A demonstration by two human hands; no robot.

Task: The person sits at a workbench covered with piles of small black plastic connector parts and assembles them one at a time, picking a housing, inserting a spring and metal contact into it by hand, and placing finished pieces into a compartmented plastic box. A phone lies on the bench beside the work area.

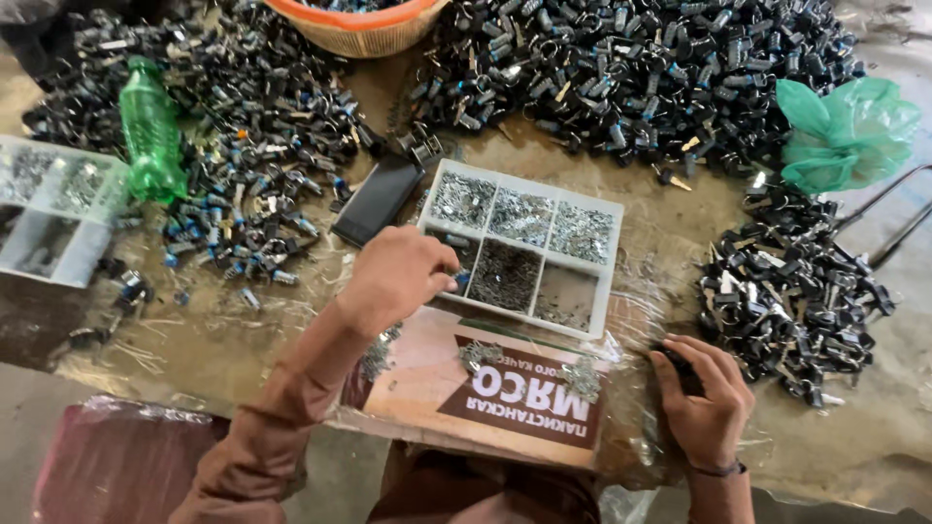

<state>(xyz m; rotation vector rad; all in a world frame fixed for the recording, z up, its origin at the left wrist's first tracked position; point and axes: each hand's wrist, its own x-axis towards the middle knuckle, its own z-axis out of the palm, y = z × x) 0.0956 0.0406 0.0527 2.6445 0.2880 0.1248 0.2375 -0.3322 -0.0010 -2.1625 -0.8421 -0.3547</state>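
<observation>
The left hand reaches into the near left corner of a white tray with little boxes, its fingers pinched together on something too tiny to see. The boxes hold small shiny metal bits. The right hand rests at the near right edge of the table, curled around a small black part. A brown cardboard sheet lies between both hands. Big heaps of black parts sit around.
</observation>
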